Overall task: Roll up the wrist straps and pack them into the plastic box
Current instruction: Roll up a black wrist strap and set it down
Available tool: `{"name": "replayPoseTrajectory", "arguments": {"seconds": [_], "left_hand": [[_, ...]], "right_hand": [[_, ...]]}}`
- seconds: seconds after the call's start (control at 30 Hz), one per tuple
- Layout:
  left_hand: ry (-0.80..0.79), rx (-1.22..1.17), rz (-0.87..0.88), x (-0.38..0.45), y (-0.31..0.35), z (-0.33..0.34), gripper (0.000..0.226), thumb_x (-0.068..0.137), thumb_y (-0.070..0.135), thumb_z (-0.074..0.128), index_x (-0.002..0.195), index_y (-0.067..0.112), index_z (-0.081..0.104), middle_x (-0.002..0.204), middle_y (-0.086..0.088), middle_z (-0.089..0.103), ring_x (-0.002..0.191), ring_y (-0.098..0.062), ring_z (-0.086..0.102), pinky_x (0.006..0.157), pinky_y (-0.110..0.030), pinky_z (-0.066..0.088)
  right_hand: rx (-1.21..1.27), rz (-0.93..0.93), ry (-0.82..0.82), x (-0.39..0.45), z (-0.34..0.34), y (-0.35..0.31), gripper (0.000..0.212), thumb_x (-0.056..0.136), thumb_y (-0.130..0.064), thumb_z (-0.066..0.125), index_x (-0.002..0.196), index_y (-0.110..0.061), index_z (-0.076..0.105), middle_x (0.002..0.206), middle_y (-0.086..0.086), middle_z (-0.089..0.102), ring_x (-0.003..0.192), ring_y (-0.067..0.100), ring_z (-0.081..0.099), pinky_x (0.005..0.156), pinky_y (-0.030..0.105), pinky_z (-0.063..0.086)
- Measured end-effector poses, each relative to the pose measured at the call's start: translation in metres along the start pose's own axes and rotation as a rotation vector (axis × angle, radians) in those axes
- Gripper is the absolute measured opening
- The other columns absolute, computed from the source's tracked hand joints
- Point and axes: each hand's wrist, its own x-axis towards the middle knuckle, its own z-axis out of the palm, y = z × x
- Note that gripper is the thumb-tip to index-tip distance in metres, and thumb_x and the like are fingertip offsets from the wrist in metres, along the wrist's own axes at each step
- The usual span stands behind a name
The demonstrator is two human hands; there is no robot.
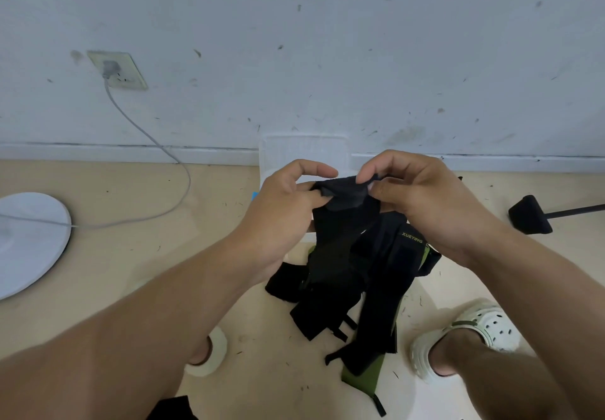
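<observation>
Both hands hold up one black wrist strap (pixel 340 223) by its top end. The left hand (pixel 288 203) has its grip pinched on the left corner of that end, thumb on the near side and fingers curled over the top. The right hand (pixel 422 197) has its grip pinched on the right corner, with its fingertips (pixel 366 177) pressed onto the cloth. The top edge of the strap is bunched between the two hands. The rest of it hangs straight down.

More straps (pixel 376 295) lie in a heap on the floor (pixel 131 255) right under the hands. They are black, and one has a green edge that sticks out at the bottom. Yellow letters on one strap read XUEYING.

The plastic box (pixel 304 151) is clear and sits on the floor against the wall (pixel 294 42), just behind the hands. The hands hide its near edge.

The floor is open to the left of the heap. Far left there is a round white base (pixel 29 242) with a gray cord (pixel 144 131) going up to a wall socket (pixel 118 70). A black stand foot (pixel 530 215) sits far right. A white clog (pixel 468 334) is near the heap on the right, and another shoe tip (pixel 209 352) is on the left.
</observation>
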Motion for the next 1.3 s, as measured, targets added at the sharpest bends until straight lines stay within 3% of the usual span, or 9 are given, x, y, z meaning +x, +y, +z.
{"name": "replayPoseTrajectory", "arguments": {"seconds": [0.13,0.2,0.3,0.4,0.7,0.87,1.03,1.13,1.3], "left_hand": [[0.036,-0.006,0.014,0.000,0.000,0.000,0.025,0.102,-0.001,0.055,0.108,0.020,0.068,0.095,-0.002,0.081,0.082,-0.016,0.072,0.085,-0.039,0.060],[0.048,0.003,0.028,0.000,-0.001,0.000,0.025,0.102,-0.001,0.055,0.107,0.019,0.068,0.092,-0.002,0.081,0.079,-0.014,0.072,0.081,-0.037,0.062],[0.028,0.014,0.035,0.000,-0.002,0.001,0.028,0.101,-0.004,0.054,0.107,0.019,0.068,0.093,-0.001,0.081,0.080,-0.014,0.074,0.079,-0.036,0.063],[0.010,-0.002,0.026,-0.001,0.000,0.002,0.033,0.098,-0.008,0.051,0.106,0.018,0.068,0.095,-0.002,0.081,0.082,-0.014,0.075,0.073,-0.031,0.062],[-0.034,-0.170,-0.041,0.000,0.003,0.001,0.014,0.101,0.012,0.060,0.106,0.012,0.073,0.099,-0.009,0.077,0.089,-0.021,0.075,0.079,-0.036,0.061],[-0.031,-0.140,0.008,-0.002,-0.001,0.001,0.016,0.098,0.010,0.068,0.111,0.005,0.076,0.097,-0.008,0.081,0.091,-0.019,0.079,0.077,-0.026,0.062],[0.012,-0.096,0.048,-0.002,-0.001,0.001,0.014,0.097,0.008,0.070,0.109,0.007,0.076,0.096,-0.009,0.081,0.090,-0.020,0.079,0.073,-0.025,0.062],[0.041,-0.007,0.070,-0.003,-0.003,0.002,0.010,0.096,0.010,0.071,0.105,0.011,0.076,0.088,-0.006,0.081,0.084,-0.017,0.079,0.071,-0.026,0.063],[0.082,0.096,0.115,-0.002,-0.006,0.003,0.008,0.095,0.011,0.074,0.102,0.013,0.077,0.082,-0.002,0.081,0.077,-0.014,0.079,0.065,-0.023,0.061]], "right_hand": [[-0.046,0.003,0.004,-0.001,0.001,-0.005,0.037,0.100,0.003,0.052,0.086,-0.019,0.078,0.090,0.005,0.075,0.091,0.033,0.071,0.097,0.051,0.057],[-0.044,0.000,0.001,-0.003,0.003,-0.007,0.023,0.099,-0.012,0.059,0.086,-0.017,0.077,0.085,0.008,0.075,0.084,0.031,0.070,0.093,0.046,0.060],[-0.141,-0.004,0.028,-0.007,0.004,-0.005,0.018,0.083,-0.036,0.084,0.083,-0.022,0.072,0.058,0.001,0.060,0.053,0.015,0.050,0.058,0.017,0.043],[-0.175,-0.015,0.073,-0.006,0.005,0.000,0.021,0.080,-0.030,0.088,0.084,-0.026,0.068,0.048,-0.016,0.047,0.044,0.005,0.040,0.048,0.012,0.032],[-0.095,-0.080,0.097,-0.003,0.004,0.005,0.024,0.089,-0.004,0.077,0.097,-0.024,0.065,0.072,-0.027,0.063,0.061,-0.001,0.058,0.064,0.011,0.046],[0.033,-0.026,0.131,-0.003,0.005,0.005,0.030,0.090,-0.005,0.077,0.109,-0.027,0.070,0.107,0.007,0.071,0.088,0.033,0.070,0.083,0.047,0.058],[0.016,-0.007,0.062,-0.004,0.003,0.004,0.027,0.088,-0.015,0.081,0.110,-0.029,0.077,0.100,0.006,0.076,0.099,0.034,0.070,0.092,0.035,0.059],[-0.040,-0.002,0.012,-0.003,0.001,0.003,0.027,0.083,-0.012,0.085,0.106,-0.024,0.078,0.093,0.004,0.078,0.091,0.025,0.074,0.078,0.019,0.059],[-0.163,0.023,-0.033,-0.003,-0.002,0.003,0.032,0.078,-0.017,0.090,0.104,-0.028,0.076,0.094,-0.006,0.077,0.090,0.028,0.072,0.086,0.026,0.058]]}}
